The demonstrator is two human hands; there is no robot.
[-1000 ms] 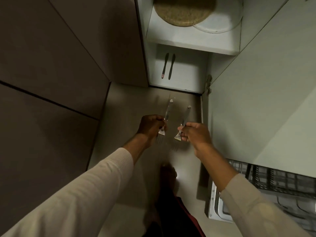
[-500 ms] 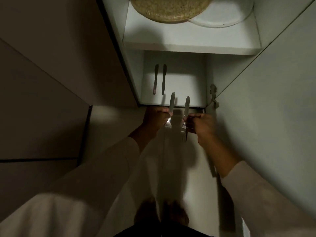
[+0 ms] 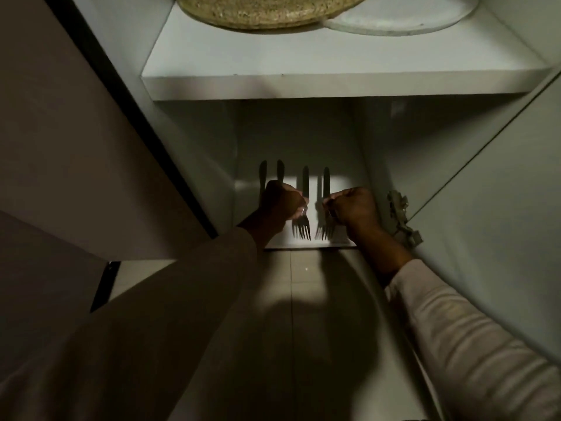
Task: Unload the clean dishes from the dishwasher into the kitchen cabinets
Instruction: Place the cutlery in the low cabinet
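Note:
Both my hands are inside the low white cabinet, over its bottom shelf (image 3: pixel 340 238). My left hand (image 3: pixel 280 205) grips a metal fork (image 3: pixel 303 226) by its neck, tines toward me, handle pointing into the cabinet. My right hand (image 3: pixel 352 206) pinches a second fork (image 3: pixel 325 229) the same way, just right of the first. The two forks lie parallel, close together, down at the shelf. Two more pieces of cutlery (image 3: pixel 271 174) lie on the shelf to the left, partly hidden behind my left hand.
The upper shelf (image 3: pixel 303 86) carries a round woven mat (image 3: pixel 267 10) and a white plate (image 3: pixel 400 22). The open cabinet door (image 3: pixel 501 208) stands at the right with its hinge (image 3: pixel 400 220). A closed dark cabinet front (image 3: pixel 76 147) fills the left. Pale floor lies below.
My hands moved forward from the cabinet's front edge into the cabinet, bringing both forks down to the bottom shelf beside the cutlery lying there. The view came closer to the shelves.

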